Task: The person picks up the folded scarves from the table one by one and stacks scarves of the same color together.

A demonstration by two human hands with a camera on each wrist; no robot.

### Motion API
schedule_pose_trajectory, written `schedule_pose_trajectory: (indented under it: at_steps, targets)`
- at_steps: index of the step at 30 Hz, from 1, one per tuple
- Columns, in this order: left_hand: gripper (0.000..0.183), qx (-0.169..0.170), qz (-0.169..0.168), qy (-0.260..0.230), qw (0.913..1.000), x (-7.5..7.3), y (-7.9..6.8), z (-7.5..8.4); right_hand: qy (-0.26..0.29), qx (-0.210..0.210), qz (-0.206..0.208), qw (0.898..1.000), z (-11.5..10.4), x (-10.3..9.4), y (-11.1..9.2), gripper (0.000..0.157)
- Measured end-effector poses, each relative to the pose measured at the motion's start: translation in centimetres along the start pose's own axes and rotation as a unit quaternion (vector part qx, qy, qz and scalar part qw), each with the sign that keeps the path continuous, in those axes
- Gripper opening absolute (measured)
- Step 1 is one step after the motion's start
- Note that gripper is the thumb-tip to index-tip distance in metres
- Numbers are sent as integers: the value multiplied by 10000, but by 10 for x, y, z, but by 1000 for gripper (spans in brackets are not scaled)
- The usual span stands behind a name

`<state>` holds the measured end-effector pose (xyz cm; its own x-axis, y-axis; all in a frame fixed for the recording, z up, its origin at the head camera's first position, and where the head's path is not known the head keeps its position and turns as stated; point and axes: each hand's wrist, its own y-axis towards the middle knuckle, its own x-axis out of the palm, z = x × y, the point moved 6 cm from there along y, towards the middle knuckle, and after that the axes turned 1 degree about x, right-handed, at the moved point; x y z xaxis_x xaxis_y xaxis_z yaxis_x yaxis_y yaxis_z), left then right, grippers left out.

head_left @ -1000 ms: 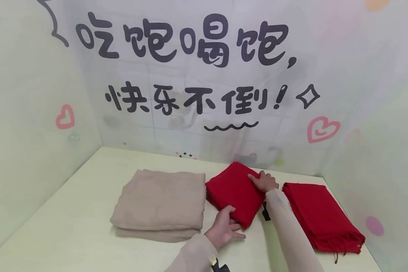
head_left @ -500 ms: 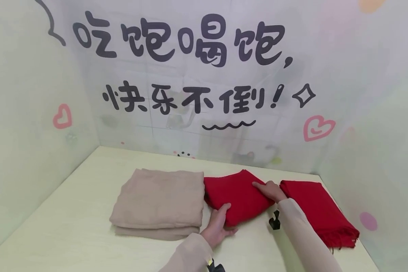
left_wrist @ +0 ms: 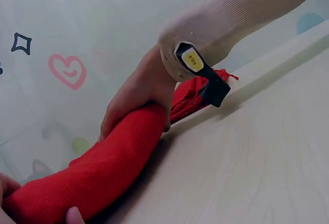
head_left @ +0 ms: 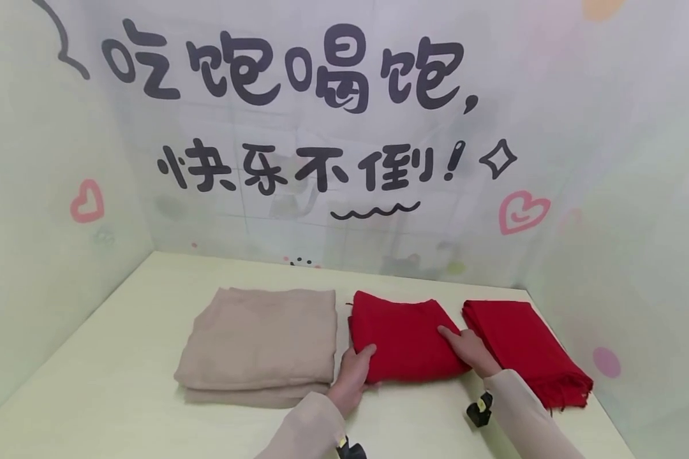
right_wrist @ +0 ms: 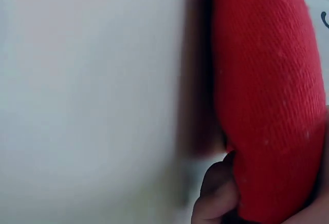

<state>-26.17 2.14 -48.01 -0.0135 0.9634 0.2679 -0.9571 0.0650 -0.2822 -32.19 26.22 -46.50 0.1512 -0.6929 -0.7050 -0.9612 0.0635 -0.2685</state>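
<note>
A folded red scarf (head_left: 407, 338) is held between both hands at the middle of the table. My left hand (head_left: 351, 381) grips its front left corner, thumb on top. At its right edge, my right hand (head_left: 472, 349) pinches the cloth with the thumb above. From the left wrist, the rounded near fold of the scarf (left_wrist: 97, 172) appears raised a little over the tabletop. In the right wrist view, curled fingers (right_wrist: 218, 198) sit under the scarf (right_wrist: 267, 90). Loose threads show at its left edge.
A folded beige cloth (head_left: 258, 338) lies left of the held scarf. Another folded red scarf (head_left: 528, 344), with fringe at its near end, lies to the right. The pale table (head_left: 92, 389) is bounded by printed walls (head_left: 298, 229) at the back and sides.
The red scarf has turned from a slanted position to nearly square with the table's back edge. My right hand has come nearer and to the right with its edge; the view has shifted slightly.
</note>
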Motion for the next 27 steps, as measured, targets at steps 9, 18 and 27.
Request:
schedule_pose_trajectory:
  at_steps: [9,18,27]
  targets:
    - [43,296,190,402,9986,-4,0,3,-91,66,89,9999,6,3,-16,70]
    - [53,939,767,1732,9774,-7,0,11,-1051,-354,451,9928,1,-1,-28,50]
    - [72,1235,1008,2890,9440,-3,-6,22,-1180,-265,-32,9927,2,-9,-31,53]
